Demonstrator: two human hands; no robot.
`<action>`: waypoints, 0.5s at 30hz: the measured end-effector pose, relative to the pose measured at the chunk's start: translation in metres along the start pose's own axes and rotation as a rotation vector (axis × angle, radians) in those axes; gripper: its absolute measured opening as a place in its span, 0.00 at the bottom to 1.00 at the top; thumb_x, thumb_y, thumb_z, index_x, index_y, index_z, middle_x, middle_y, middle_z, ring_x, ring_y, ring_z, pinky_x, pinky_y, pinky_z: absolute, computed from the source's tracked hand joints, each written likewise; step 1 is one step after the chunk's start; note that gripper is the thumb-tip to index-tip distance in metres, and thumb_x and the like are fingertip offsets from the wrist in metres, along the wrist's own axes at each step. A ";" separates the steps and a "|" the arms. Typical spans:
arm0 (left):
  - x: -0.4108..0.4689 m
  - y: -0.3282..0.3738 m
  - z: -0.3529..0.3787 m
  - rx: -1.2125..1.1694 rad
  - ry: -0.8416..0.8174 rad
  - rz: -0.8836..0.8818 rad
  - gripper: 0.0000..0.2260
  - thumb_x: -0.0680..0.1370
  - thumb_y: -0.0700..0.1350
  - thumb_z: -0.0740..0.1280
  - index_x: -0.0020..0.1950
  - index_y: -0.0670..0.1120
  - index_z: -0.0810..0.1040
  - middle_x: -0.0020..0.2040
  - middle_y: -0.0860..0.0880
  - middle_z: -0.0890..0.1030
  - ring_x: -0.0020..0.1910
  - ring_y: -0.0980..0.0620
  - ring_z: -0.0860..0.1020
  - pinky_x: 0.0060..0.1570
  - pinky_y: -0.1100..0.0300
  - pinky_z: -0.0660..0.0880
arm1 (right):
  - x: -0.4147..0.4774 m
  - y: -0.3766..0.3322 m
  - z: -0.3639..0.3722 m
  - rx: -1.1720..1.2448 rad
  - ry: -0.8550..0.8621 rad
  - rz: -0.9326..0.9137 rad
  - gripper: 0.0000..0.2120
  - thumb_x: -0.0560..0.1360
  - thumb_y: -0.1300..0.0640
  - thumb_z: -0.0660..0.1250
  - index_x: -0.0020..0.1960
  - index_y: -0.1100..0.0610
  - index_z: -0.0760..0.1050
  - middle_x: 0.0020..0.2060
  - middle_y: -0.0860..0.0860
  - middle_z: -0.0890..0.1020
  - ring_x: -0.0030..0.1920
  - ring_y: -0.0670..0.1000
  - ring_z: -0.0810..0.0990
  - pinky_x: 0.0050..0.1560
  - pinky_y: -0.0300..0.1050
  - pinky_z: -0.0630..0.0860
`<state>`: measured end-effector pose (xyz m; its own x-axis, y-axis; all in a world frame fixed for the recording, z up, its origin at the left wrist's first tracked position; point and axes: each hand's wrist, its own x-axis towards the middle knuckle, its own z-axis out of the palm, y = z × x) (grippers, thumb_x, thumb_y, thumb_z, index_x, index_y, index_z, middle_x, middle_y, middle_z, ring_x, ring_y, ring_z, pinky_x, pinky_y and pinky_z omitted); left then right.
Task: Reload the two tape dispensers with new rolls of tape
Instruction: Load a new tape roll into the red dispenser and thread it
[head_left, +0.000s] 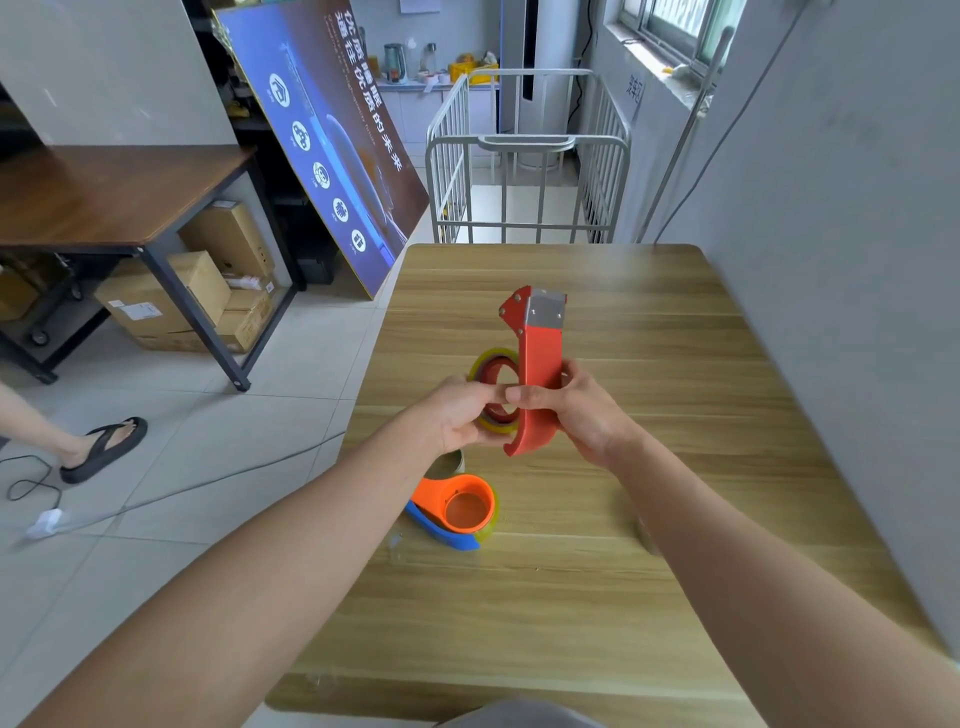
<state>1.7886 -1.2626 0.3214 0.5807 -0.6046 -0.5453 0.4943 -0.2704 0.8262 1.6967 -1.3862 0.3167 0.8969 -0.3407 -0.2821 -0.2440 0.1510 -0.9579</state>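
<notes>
I hold a red tape dispenser upright above the wooden table, its metal blade end pointing away from me. My right hand grips its red body. A yellowish roll of tape sits on the dispenser's red hub, and my left hand is closed around that roll. On the table below my hands lies a second dispenser, orange and blue, with a clear yellowish roll around its orange hub. Part of another roll shows under my left wrist.
A grey wall panel borders the table on the right. A white metal cage cart stands beyond the far edge. At left are a dark table with cardboard boxes under it, a leaning poster, and another person's sandalled foot.
</notes>
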 end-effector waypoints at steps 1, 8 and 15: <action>0.000 -0.001 0.000 0.008 0.015 0.042 0.22 0.70 0.36 0.71 0.63 0.39 0.70 0.55 0.38 0.78 0.53 0.42 0.78 0.46 0.45 0.79 | 0.000 0.001 -0.002 0.024 -0.062 -0.006 0.33 0.61 0.60 0.77 0.64 0.61 0.70 0.55 0.56 0.81 0.57 0.57 0.81 0.63 0.53 0.75; -0.015 0.009 -0.003 -0.076 -0.130 0.130 0.05 0.75 0.44 0.62 0.45 0.47 0.77 0.43 0.48 0.75 0.40 0.48 0.73 0.39 0.56 0.72 | -0.008 0.009 -0.013 -0.060 -0.295 -0.070 0.20 0.60 0.66 0.74 0.52 0.65 0.78 0.44 0.54 0.84 0.51 0.53 0.81 0.58 0.48 0.76; -0.011 0.022 -0.019 0.266 0.005 0.242 0.04 0.74 0.46 0.69 0.48 0.52 0.81 0.49 0.52 0.80 0.56 0.50 0.74 0.61 0.50 0.68 | -0.011 0.012 -0.006 -0.220 -0.268 -0.076 0.21 0.64 0.78 0.71 0.51 0.58 0.80 0.36 0.45 0.85 0.40 0.44 0.83 0.42 0.36 0.79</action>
<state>1.8049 -1.2480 0.3427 0.6640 -0.6713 -0.3293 0.1566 -0.3059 0.9391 1.6818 -1.3866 0.3081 0.9734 -0.0828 -0.2136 -0.2200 -0.0786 -0.9723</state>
